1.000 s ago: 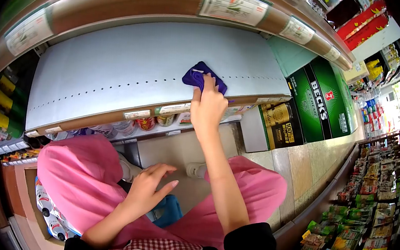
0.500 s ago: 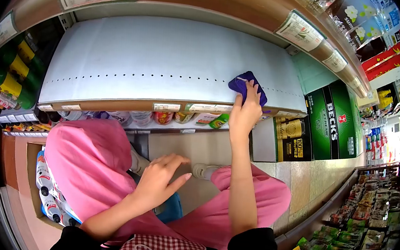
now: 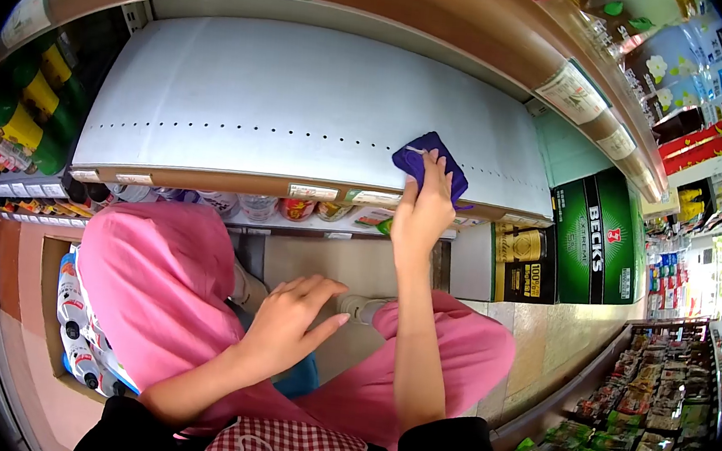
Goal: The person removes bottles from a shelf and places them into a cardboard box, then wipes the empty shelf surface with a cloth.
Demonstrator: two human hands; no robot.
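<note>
A folded purple cloth (image 3: 431,168) lies on the white shelf board (image 3: 261,92), near its front right edge, with a small white tag showing. My right hand (image 3: 427,210) holds the cloth, fingers pressing it flat against the board. Part of the cloth hangs over the brown shelf edge. In front of the shelf, above my lap, my left hand (image 3: 294,320) hovers with nothing in it. Its fingers are slightly bent and its thumb stands apart.
Cans and bottles (image 3: 297,209) line the lower shelf. Beer cartons (image 3: 599,237) stand at the right, green bottles (image 3: 26,107) at the left. An upper shelf edge (image 3: 382,21) overhangs. A carton of bottles (image 3: 86,329) sits by my left knee; a rack of packets (image 3: 633,404) is at lower right.
My right hand and the cloth have slid a little to the left along the shelf's front. My left hand stays almost where it was. The view has shifted slightly.
</note>
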